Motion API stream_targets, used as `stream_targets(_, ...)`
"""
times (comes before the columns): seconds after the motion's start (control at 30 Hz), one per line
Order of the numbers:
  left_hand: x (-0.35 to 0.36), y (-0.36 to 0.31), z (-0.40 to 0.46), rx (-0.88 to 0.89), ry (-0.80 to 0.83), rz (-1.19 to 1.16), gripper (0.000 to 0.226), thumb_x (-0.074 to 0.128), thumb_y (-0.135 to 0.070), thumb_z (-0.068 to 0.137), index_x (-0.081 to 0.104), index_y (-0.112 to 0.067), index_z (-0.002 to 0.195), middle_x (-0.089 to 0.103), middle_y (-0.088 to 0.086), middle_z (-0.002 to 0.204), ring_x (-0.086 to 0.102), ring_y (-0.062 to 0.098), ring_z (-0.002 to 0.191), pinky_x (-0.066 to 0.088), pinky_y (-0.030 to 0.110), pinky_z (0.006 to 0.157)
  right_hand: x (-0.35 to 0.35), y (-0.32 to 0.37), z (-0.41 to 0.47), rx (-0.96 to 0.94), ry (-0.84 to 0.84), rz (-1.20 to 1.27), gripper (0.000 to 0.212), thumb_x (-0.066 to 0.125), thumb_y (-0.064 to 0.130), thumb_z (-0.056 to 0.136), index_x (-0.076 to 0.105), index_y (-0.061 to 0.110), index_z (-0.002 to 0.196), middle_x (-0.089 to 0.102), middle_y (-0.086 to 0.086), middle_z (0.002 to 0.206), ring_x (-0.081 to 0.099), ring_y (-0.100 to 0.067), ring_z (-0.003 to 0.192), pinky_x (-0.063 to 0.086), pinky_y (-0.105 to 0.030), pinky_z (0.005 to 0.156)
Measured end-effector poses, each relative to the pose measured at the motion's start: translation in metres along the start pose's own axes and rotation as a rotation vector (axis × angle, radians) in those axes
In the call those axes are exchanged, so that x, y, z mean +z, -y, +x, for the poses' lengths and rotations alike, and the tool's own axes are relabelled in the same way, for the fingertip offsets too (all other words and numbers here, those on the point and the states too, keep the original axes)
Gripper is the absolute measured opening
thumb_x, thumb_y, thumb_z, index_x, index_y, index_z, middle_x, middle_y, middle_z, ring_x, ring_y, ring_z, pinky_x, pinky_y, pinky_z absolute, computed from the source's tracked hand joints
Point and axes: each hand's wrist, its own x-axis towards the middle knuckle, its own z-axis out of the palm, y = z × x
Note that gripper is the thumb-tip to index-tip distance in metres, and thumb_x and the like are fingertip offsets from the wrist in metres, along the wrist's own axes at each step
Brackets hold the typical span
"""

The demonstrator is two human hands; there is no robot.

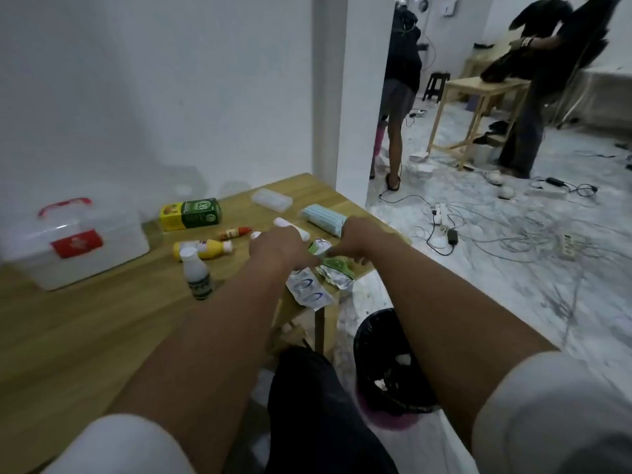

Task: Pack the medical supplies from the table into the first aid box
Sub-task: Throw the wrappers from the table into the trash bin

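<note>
Tabletop (85,336) fills the left half of the view; first aid box (77,244) sits at 9 o'clock, lid looks shut, red handle up, well apart from the hands. Supplies spread from centre out to the 3 o'clock corner: green-yellow carton (191,213), mask stack (323,218), clear case (272,199), yellow bottle (205,249) lying down, white bottle (196,271) upright, small red tube (236,233), white tube (290,227). Both hands meet at the corner pile of flat sachets (309,290) and foil packs (337,275), some overhanging the edge above a black bin (393,364). Left hand (280,249) is curled over the pile, right hand (352,244) pinches narrow on a green-white pack (319,248); blur means I cannot tell what else either holds. Judgement: gather the loose flats into one stack first, pull inward toward 9 o'clock so nothing slides off into the bin, keep one hand free to open the box lid before carrying. Don't sweep past the white bottle, it'll tip.
</note>
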Motion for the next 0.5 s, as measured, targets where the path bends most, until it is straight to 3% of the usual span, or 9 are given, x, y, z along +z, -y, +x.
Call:
stream_targets(0.1, 0.014, -0.005, -0.009, 0.033, -0.011, 0.071, 0.054, 0.058, -0.073, 0.083, 0.057, -0.025, 0.108, 0.063, 0.003, 0.113, 0.057, 0.022, 0.121, 0.040, 0.046, 0.108, 0.021, -0.001, -0.012, 0.061, 0.006, 0.006, 0.050, 0.088, 0.051, 0.069, 0.055, 0.013, 0.075, 0.065, -0.006, 0.075, 0.062, -0.020, 0.063, 0.060, -0.036, 0.066)
stream_targets(0.23, 0.041, 0.002, -0.008, -0.003, 0.032, 0.004, 0.054, 0.065, -0.064, 0.078, 0.060, -0.021, 0.112, 0.062, -0.001, 0.111, 0.058, 0.024, 0.110, 0.048, 0.039, 0.081, 0.040, -0.004, -0.020, 0.105, -0.038, 0.199, 0.045, 0.089, 0.038, 0.069, 0.055, 0.012, 0.083, 0.062, -0.004, 0.078, 0.065, -0.022, 0.072, 0.057, -0.034, 0.060)
stream_targets(0.33, 0.049, 0.003, -0.013, -0.022, -0.044, -0.093, 0.046, 0.075, -0.043, 0.080, 0.050, -0.016, 0.109, 0.058, 0.000, 0.106, 0.061, 0.026, 0.108, 0.046, 0.036, 0.074, 0.050, -0.010, -0.022, 0.167, -0.041, 0.326, 0.053, 0.092, 0.040, 0.062, 0.060, 0.008, 0.089, 0.069, -0.009, 0.083, 0.070, -0.024, 0.077, 0.062, -0.036, 0.061)
stream_targets(0.43, 0.055, 0.007, -0.016, -0.045, -0.065, -0.223, 0.048, 0.081, -0.028, 0.070, 0.050, -0.018, 0.106, 0.062, 0.002, 0.106, 0.062, 0.028, 0.103, 0.046, 0.035, 0.069, 0.058, -0.019, -0.028, 0.167, -0.057, 0.487, 0.045, 0.092, 0.033, 0.066, 0.052, 0.013, 0.067, 0.056, -0.006, 0.064, 0.056, -0.025, 0.058, 0.052, -0.031, 0.053)
stream_targets(0.5, 0.058, 0.003, -0.022, -0.032, -0.102, -0.322, 0.043, 0.077, -0.018, 0.079, 0.052, -0.016, 0.114, 0.064, 0.007, 0.110, 0.061, 0.029, 0.109, 0.048, 0.037, 0.074, 0.062, -0.032, -0.037, 0.161, -0.068, 0.638, 0.050, 0.088, 0.023, 0.073, 0.041, 0.017, 0.057, 0.042, -0.008, 0.060, 0.045, -0.025, 0.057, 0.047, -0.032, 0.052)
